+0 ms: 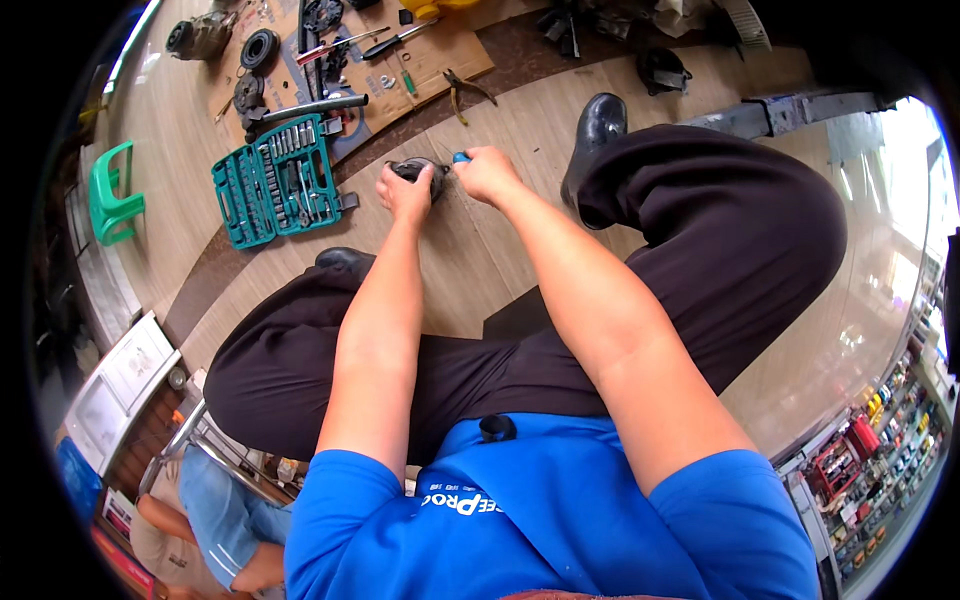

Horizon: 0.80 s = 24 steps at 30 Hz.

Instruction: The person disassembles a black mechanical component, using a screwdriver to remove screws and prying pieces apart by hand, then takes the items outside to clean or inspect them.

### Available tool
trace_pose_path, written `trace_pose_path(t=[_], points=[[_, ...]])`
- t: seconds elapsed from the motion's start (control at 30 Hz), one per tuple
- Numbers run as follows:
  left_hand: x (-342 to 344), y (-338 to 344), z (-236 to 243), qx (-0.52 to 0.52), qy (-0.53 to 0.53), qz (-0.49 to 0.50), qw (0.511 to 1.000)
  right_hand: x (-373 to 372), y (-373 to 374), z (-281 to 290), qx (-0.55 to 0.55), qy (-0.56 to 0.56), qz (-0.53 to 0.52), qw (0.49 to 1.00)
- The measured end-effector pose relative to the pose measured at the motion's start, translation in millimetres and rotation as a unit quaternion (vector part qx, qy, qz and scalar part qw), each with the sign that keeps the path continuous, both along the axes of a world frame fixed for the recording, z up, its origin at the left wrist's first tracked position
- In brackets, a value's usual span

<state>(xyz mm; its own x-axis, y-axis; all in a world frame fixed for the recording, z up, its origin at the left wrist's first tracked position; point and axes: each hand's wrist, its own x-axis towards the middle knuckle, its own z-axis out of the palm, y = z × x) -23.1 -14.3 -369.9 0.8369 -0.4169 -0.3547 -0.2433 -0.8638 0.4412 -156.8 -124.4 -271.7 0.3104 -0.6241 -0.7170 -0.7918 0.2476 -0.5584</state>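
Note:
Above the tiled floor, between my legs, my left hand (405,194) is closed around a dark round machine part (417,168). My right hand (487,176) sits just to the right of that part, its fingers wrapped around a tool with a blue handle (460,157). The tool's working end meets or lies close to the part's right edge; its exact kind is too small to make out. Both forearms reach forward from the lower edge.
Left of my hands lies an open green socket set case (262,190). Beyond it, cardboard (440,60) carries screwdrivers, a metal tube (315,107) and dark parts; pliers (462,95) rest near its edge. A green stool (115,205) stands far left. Another person (215,510) sits lower left.

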Motion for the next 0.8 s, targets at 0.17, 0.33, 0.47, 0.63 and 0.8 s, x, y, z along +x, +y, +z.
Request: trace_pose_path(t=[0.17, 0.33, 0.47, 0.63, 0.8], points=[[5, 4, -2, -0.048, -0.015, -0.098, 0.994, 0, -14, 3, -0.013, 0.01, 0.076, 0.997], [-8, 1, -3, -0.029, -0.053, -0.034, 0.998, 5, -15, 4, 0.047, 0.026, 0.13, 0.99], [-14, 7, -5, -0.043, -0.163, -0.073, 0.983, 7, -9, 1, 0.018, -0.004, 0.141, 0.99], [-21, -2, -3, -0.038, -0.168, -0.062, 0.983, 11, -16, 1, 0.023, 0.005, 0.163, 0.986], [-18, -2, -4, -0.024, -0.174, -0.068, 0.982, 17, -29, 6, 0.009, 0.014, 0.234, 0.972]])
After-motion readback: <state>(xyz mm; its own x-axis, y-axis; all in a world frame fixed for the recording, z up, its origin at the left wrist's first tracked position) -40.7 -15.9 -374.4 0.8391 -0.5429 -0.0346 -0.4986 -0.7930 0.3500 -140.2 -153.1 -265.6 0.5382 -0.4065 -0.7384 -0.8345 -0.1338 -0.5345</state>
